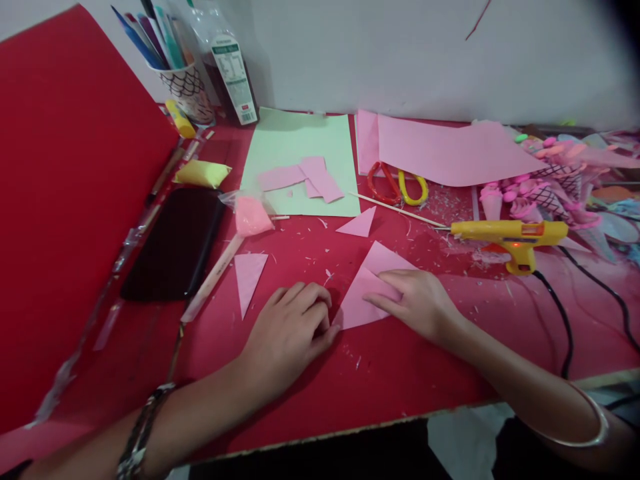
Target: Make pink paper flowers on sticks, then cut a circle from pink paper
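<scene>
Braided bracelet (141, 427): Circling my left wrist, closest to the lens, near the front edge of the red table (380, 373).
Folded pink paper (361, 308): Lies flat toward the table's front edge, between my wrists' reach, a flap turned over across its middle. Its longest visible edge slants from the front-left corner to a tip aimed at the table's back edge. Its right part is hidden.
Right hand (425, 300): Rests over the paper's right side, thumb and forefinger parted across the flap; I cannot tell what the remaining fingers do underneath.
Left hand (295, 327): Curls on the tabletop, fingers bunched, thumb tip at the paper's front-left corner. Whether it pinches that corner, I cannot tell.
Nearer hand: My right, which overlaps the sheet; the paper lies to the right of my left hand, meeting it only at the corner.
Pink triangles: One (250, 280) sits left of my left hand, narrow point toward the front edge; a smaller one (361, 225) lies just behind the folded sheet, toward the back edge.
Yellow glue gun (505, 232): Lies behind my right hand and to its right, red light glowing, nozzle facing left.
</scene>
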{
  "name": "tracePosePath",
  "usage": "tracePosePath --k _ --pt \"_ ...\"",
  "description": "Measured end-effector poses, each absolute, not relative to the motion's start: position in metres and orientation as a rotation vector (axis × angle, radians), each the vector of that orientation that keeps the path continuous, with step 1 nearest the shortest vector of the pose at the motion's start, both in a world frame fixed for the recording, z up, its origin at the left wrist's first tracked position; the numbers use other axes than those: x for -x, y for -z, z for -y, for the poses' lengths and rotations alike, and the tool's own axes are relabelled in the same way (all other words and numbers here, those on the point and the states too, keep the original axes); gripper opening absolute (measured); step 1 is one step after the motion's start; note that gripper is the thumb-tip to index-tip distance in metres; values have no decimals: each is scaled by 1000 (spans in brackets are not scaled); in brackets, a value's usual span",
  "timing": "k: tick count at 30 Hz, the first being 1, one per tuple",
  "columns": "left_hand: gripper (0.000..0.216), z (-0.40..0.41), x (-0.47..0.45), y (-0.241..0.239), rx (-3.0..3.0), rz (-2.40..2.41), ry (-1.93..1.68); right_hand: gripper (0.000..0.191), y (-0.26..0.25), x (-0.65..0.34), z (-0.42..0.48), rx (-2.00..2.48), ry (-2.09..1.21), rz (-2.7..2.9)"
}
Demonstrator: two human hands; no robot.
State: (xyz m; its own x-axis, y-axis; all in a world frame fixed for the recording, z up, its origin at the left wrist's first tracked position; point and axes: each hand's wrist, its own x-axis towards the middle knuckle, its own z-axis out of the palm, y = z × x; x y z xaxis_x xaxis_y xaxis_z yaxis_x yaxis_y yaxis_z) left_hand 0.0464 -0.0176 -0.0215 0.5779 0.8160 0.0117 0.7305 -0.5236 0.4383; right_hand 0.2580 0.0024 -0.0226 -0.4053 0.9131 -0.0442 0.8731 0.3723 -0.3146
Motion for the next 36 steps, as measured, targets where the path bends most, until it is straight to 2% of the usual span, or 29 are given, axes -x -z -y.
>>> tracePosePath --k 6,15,21,28,36 --pt "10 15 -40 21 -2395 -1227 -223 36 18 -257 -4 1664 -449 2526" --pt "45 -3 -30 13 -2392 -1005 -185 35 20 -256 -2 1648 -410 2514" --pt "41 -17 -24 11 -2453 -822 -306 36 23 -257 -2 1608 -404 2508" --pt "47 -13 -22 20 -2695 -440 -81 34 25 -257 -3 1629 -404 2520" --pt "28 -20 -31 14 -2701 -476 -130 29 23 -259 -1 1656 -466 2416"
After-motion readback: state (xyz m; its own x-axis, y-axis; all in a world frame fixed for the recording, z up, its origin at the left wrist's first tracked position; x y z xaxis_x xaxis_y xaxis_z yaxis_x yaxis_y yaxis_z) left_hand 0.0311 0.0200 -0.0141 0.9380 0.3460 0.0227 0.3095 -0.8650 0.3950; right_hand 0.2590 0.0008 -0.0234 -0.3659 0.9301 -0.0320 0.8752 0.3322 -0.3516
